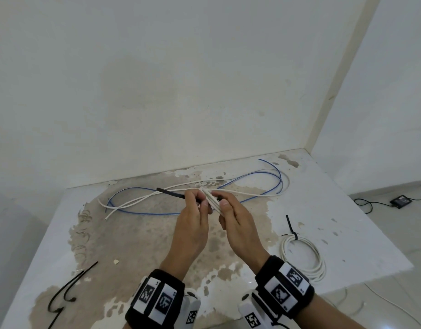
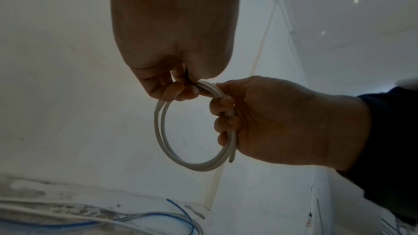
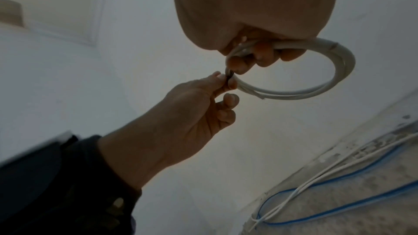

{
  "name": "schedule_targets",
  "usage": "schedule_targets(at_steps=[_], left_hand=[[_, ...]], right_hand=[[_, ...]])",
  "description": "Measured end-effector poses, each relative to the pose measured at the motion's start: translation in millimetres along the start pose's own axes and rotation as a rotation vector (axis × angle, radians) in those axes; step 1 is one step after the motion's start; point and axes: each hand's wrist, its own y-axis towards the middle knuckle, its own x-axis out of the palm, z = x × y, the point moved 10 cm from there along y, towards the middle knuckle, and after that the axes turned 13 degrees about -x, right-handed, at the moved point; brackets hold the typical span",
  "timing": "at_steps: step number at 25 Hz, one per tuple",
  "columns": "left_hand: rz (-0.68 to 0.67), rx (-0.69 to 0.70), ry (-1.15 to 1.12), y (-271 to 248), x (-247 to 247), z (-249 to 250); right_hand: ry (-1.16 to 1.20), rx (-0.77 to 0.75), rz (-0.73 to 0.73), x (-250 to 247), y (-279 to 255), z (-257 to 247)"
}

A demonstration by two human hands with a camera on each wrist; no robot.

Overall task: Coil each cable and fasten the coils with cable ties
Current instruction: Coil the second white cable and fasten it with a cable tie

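Note:
Both hands are raised over the stained white table [image 1: 145, 245] and hold a small white cable coil [image 1: 213, 203] between them. My right hand [image 1: 224, 210] grips one side of the coil [image 3: 328, 85], with its fingers curled round the strands. My left hand [image 1: 200, 200] pinches a black cable tie [image 1: 169, 193] at the coil's top, and the tie's tail sticks out to the left. In the left wrist view the coil [image 2: 162, 131] hangs as a ring of two or three turns below the pinch. The tie's wrap round the strands is mostly hidden by fingertips [image 3: 228, 85].
A white coil [image 1: 302, 257] bound with a black tie lies at the table's right edge. Loose blue cable [image 1: 145, 213] and white cable [image 1: 138, 202] sprawl along the back by the wall. Spare black ties [image 1: 69, 290] lie front left. A black device [image 1: 400, 201] sits on the floor.

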Motion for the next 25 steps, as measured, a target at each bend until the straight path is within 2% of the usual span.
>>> schedule_targets(at_steps=[3, 7, 9, 12, 16, 21, 25], left_hand=[[0.011, 0.004, 0.027, 0, -1, -2], [0.219, 0.039, -0.058, -2, -30, 0], [0.242, 0.059, -0.147, -4, -37, 4], [0.138, 0.094, -0.186, -4, -29, 18], [0.025, 0.178, -0.033, -9, -12, 30], [-0.057, -0.04, -0.073, -4, -8, 10], [-0.121, -0.181, -0.05, 1, -3, -5]], right_hand=[[0.04, -0.01, 0.052, -8, 5, -3], [0.081, 0.052, 0.098, -18, 7, 7], [0.095, 0.083, 0.078, -18, 5, 12], [0.146, 0.1, 0.058, -14, 2, 14], [0.144, 0.103, 0.045, -13, 2, 19], [0.174, 0.103, -0.027, -18, 5, 16], [0.211, 0.073, -0.017, -23, 6, 8]])
